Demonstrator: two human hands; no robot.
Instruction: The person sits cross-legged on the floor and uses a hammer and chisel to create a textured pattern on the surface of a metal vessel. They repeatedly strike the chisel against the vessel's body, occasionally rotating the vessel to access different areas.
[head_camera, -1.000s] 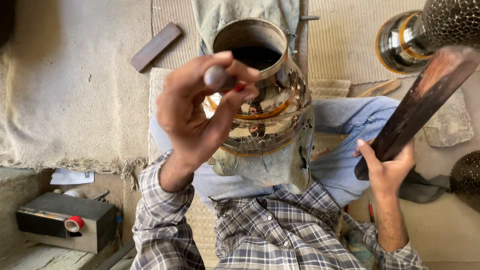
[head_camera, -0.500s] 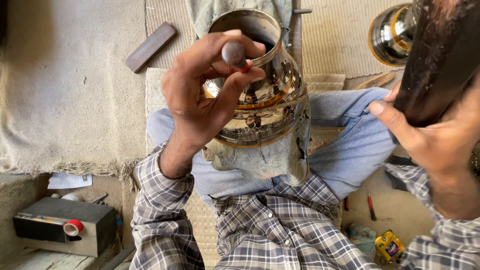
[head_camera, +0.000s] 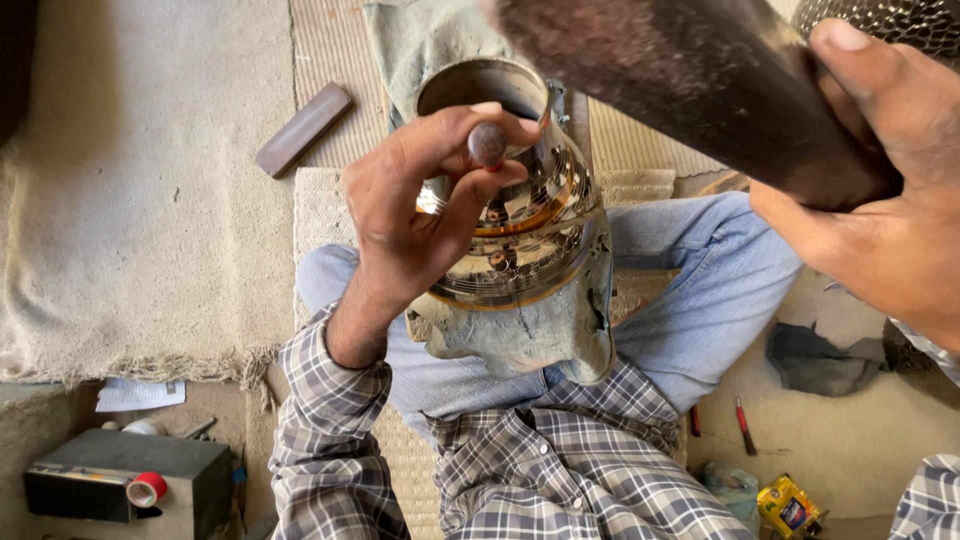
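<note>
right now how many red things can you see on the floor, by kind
red-capped roll: 1
red-handled tools: 2
total: 3

Floor (head_camera: 860, 440) is pale and dusty, partly covered. Woven mat (head_camera: 330, 60) runs up the middle; shaggy beige rug (head_camera: 130, 230) lies beside it, fringed at the near edge. Dark rectangular block (head_camera: 303, 129) rests across rug and mat. Near corner: black box (head_camera: 130, 478) with red tape roll (head_camera: 148, 489), paper scrap (head_camera: 140, 394). Opposite side: dark rag (head_camera: 815, 358), two red-handled tools (head_camera: 745, 428), yellow packet (head_camera: 790, 507).
</note>
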